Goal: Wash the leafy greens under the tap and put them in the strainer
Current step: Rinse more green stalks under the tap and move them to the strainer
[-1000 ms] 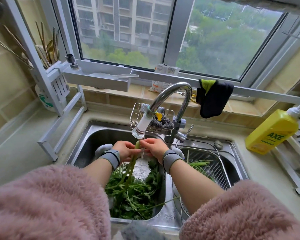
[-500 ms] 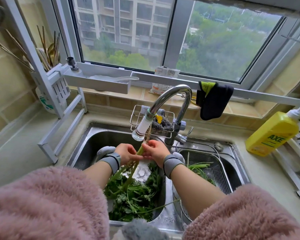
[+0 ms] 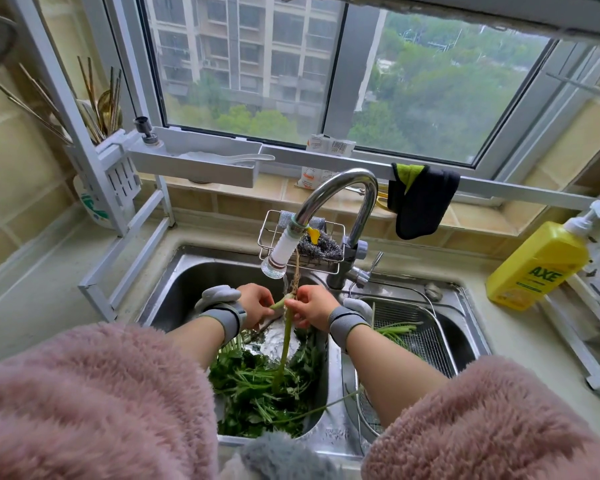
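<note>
Left hand [image 3: 255,304], right hand [image 3: 310,306]: fingers of both pinching one stalk [image 3: 285,344] under tap [image 3: 329,199], roots up, just beside nozzle. Greens [image 3: 257,386] heaped in left basin. Strainer [image 3: 426,336] in right basin, few stems inside, mesh mostly bare. Soap bottle [image 3: 537,265] far right.

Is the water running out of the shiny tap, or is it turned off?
On. A thin stream falls from the white nozzle of the curved chrome tap onto the green stalk both hands hold, splashing white in the steel sink below.
</note>
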### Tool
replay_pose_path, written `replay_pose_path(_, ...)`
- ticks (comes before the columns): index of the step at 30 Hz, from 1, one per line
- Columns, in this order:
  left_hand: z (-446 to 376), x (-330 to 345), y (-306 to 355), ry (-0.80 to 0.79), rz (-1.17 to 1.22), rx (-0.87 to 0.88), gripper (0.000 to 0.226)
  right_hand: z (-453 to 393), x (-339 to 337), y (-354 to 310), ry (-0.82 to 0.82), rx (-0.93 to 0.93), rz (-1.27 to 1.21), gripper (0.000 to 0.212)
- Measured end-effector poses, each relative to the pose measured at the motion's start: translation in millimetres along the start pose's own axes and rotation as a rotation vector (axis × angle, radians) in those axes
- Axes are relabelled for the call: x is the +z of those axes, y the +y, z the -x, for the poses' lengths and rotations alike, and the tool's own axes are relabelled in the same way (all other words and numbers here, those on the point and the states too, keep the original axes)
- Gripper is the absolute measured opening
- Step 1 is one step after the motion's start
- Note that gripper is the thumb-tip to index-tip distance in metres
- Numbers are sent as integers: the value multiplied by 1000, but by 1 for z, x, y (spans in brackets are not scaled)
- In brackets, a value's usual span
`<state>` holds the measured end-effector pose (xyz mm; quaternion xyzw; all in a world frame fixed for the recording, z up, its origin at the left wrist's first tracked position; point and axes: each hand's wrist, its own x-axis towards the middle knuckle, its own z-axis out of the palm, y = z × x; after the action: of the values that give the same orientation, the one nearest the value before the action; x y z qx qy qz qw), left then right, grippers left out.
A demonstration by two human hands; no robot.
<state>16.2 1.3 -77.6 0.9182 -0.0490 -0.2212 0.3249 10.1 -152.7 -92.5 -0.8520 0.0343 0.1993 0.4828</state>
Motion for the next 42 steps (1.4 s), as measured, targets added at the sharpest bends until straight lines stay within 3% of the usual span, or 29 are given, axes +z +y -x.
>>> replay_pose_path(3, 2, -1, 6, -29, -19, -34, 6, 4, -3, 1, -16, -19, 68, 13)
replay_pose_path(13, 4, 3, 14, -143, 0, -114, 21, 14, -13, 0, -27, -28, 352, 34)
replay_pose_path(21, 10, -2, 25, -186, 48, -129, 20, 10, -10, 2, 77, -36, 596, 15)
replay_pose_path(28, 8, -2, 22, -226, 202, -182, 19, 2, -3, 4, 123, 9, 539, 14)
replay_pose_path(34, 15, -9, 2, -262, 385, -222, 18, -1, -25, 20, 207, 252, 457, 31)
replay_pose_path(37, 13, -8, -3, -238, 589, -176, 14, -5, -16, 19, 141, 207, 274, 14)
replay_pose_path(40, 10, -5, 0, -216, 733, -154, 21, -14, -9, 22, 154, 189, 104, 24)
replay_pose_path(42, 8, -3, 2, -179, 781, -148, 15, -14, -10, 21, 148, 196, 47, 23)
